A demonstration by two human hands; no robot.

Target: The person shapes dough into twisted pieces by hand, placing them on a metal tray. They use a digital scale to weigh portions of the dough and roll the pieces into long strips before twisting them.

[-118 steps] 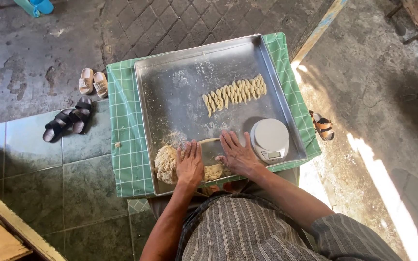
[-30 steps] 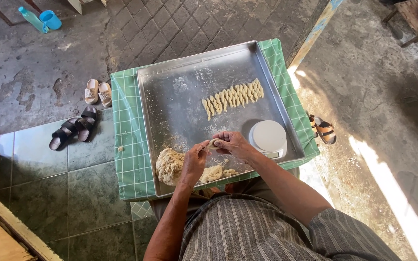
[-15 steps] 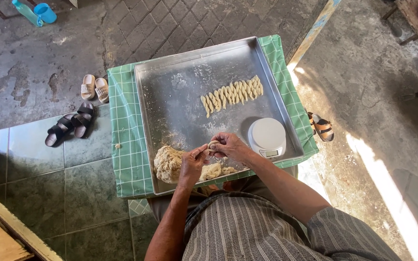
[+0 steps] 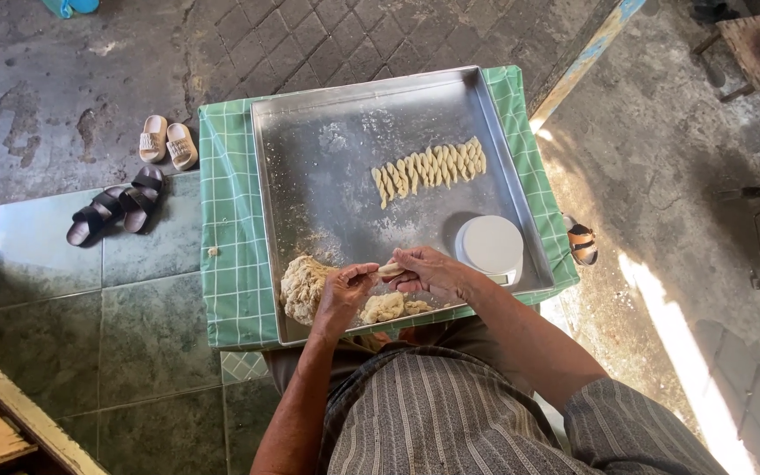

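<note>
**Ana:** Dough first. Where is it, taking the metal tray (image 4: 327, 158) as the landmark?

**Ben:** A small strip of dough (image 4: 390, 268) sits pinched between both hands above the tray's near edge. The left hand (image 4: 342, 295) and right hand (image 4: 428, 271) are drawn together, fingertips closed on the strip's two ends.

**Ana:** What changed in the last few seconds?

**Ben:** About four seconds ago both palms lay flat on the tray, pressing down. Now they are lifted and the piece is off the metal, held in the air between them. I'd judge the rolling of this piece is finished and it is being shaped by hand.

**Ana:** Counts?

**Ben:** One big dough lump (image 4: 303, 286) in the tray's near left corner, one smaller lump (image 4: 383, 307) beside it. One row of twisted dough sticks (image 4: 430, 170) at the tray's middle, roughly a dozen; I can't separate them exactly. One round white lid-like container (image 4: 488, 246) near the tray's right wall. One green checked cloth (image 4: 226, 255) under the tray. Left of the tray on the floor, two pairs of sandals: pale (image 4: 168, 141) and dark (image 4: 118, 209).
</note>
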